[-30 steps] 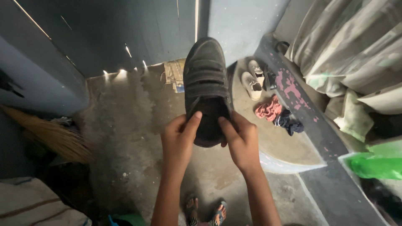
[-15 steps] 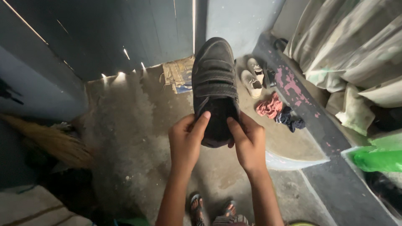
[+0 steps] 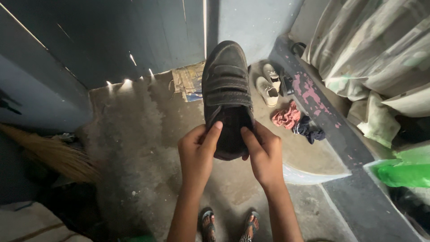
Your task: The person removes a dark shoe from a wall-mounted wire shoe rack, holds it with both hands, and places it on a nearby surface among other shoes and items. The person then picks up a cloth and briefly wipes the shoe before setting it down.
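A black shoe [image 3: 225, 85] with two straps across its top is held up in front of me, toe pointing away. My left hand [image 3: 197, 152] grips the left side of its heel opening, thumb pressed on the rim. My right hand [image 3: 264, 154] grips the right side the same way. Both thumbs rest at the edge of the opening. The shoe hangs above a concrete floor [image 3: 134, 134].
A pair of pale shoes [image 3: 270, 84] and crumpled pink and dark cloths [image 3: 295, 120] lie on a low curved step at right. A straw broom [image 3: 53, 154] lies at left. Draped fabric [image 3: 371, 49] and a green bag [image 3: 401, 172] are at right. My sandalled feet [image 3: 228, 224] stand below.
The shoe and both hands stay together with only a slight shift in the view; my grip on the heel opening is unchanged.
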